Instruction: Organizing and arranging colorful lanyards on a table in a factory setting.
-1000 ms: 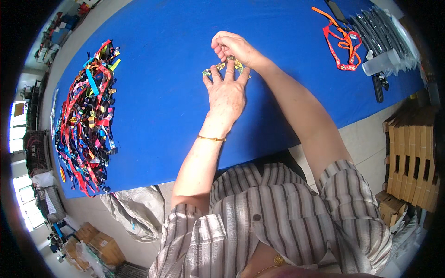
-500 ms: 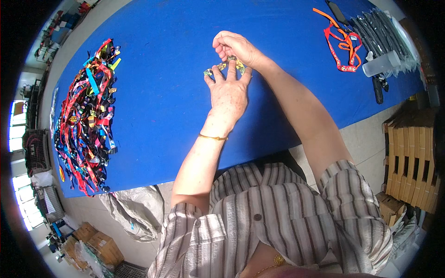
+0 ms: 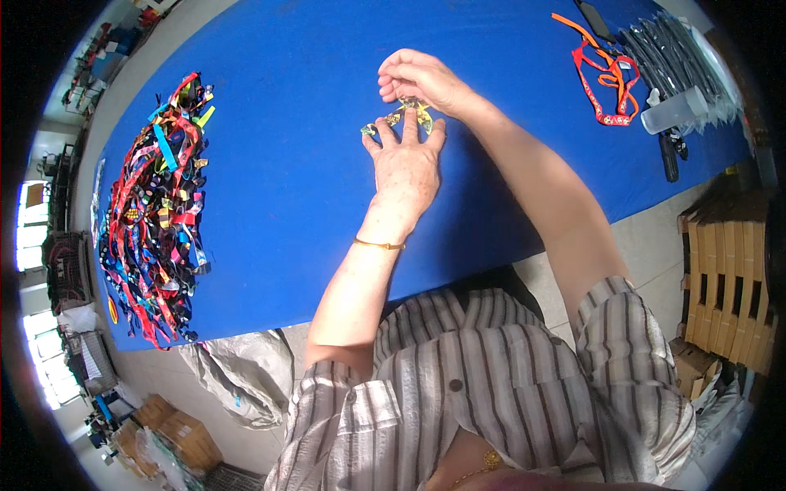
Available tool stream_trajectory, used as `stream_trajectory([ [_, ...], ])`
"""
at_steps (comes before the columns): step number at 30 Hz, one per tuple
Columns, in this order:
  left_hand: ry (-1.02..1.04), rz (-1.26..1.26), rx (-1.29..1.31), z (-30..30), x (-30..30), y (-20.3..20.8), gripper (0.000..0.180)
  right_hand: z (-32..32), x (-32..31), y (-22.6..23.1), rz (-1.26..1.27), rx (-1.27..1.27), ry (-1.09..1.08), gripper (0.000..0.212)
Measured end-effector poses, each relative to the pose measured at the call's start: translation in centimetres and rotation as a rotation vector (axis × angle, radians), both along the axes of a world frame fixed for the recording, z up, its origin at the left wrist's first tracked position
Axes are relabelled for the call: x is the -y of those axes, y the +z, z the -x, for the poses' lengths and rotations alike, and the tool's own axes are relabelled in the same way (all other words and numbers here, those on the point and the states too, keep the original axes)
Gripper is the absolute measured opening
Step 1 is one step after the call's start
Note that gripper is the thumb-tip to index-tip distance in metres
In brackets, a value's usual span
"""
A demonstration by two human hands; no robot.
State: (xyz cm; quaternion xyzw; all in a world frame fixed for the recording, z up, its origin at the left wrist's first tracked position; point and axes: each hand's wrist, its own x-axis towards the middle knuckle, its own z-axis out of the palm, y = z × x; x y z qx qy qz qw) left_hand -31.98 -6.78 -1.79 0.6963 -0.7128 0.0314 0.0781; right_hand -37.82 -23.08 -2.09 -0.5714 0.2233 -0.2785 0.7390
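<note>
My left hand lies flat with its fingers spread, pressing a small patterned strap in yellow, green and black onto the blue cloth. Parts of the strap show between and beyond the fingertips; the rest is covered. Just beyond it, my right hand rests on its side with the fingers curled in, right by the strap's far end. Whatever sits inside those curled fingers is hidden.
A long heap of colourful straps covers the table's left side. On the right lie a red and orange harness, flat packs in clear plastic, a clear cylinder and a black-handled tool. The blue tablecloth's near edge curves before me.
Both hands keep almost the same place and pose. The whole view has shifted very slightly, and my right fingers are a little straighter than before.
</note>
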Motion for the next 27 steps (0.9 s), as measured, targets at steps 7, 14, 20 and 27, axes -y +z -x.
stream_trajectory([
  [7, -0.004, 0.022, -0.019, 0.2, 0.1, 0.0, 0.047, 3.4, 0.0, 1.8, 0.372, -0.044, -0.248, 0.018],
  [14, -0.005, -0.015, 0.014, 0.1, 0.1, 0.1, 0.047, 4.2, -3.2, -0.4, 0.613, -0.366, -0.209, 0.011],
  [20, -0.018, 0.0, 0.015, 0.2, 0.1, 0.4, 0.046, 4.4, -3.0, -0.7, 0.579, -0.314, -0.197, 0.012],
  [27, -0.015, 0.011, 0.008, 0.1, 0.1, 0.5, 0.046, 4.2, -2.6, -0.4, 0.564, -0.388, -0.208, 0.012],
])
